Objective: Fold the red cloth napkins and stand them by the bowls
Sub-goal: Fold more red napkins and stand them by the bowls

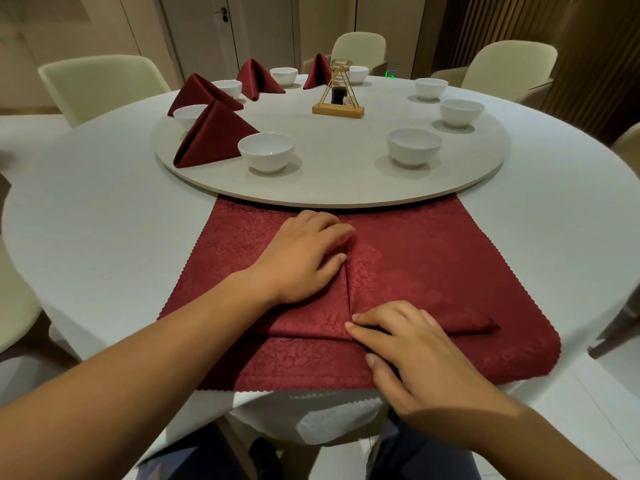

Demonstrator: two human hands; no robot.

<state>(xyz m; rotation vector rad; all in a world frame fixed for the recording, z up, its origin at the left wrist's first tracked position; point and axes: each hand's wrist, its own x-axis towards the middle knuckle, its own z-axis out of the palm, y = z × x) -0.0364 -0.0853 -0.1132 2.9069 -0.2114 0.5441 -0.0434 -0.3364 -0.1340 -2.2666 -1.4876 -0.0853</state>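
Head view: red napkin [433, 258] was flattened mid-fold.
Left hand [304, 258] was laid flat left of napkin crease; right hand [415, 355] flat, nearer.

A white-clothed table [104, 220] lies under the grip, and a grey turntable [332, 181] sits on it just beyond the grip. Well beyond, near the turntable's middle, a wooden stand [338, 110] with a gold wire frame holds a dark bottle. Pale chairs [100, 84] ring the table's far side, with a door [221, 29] behind them.
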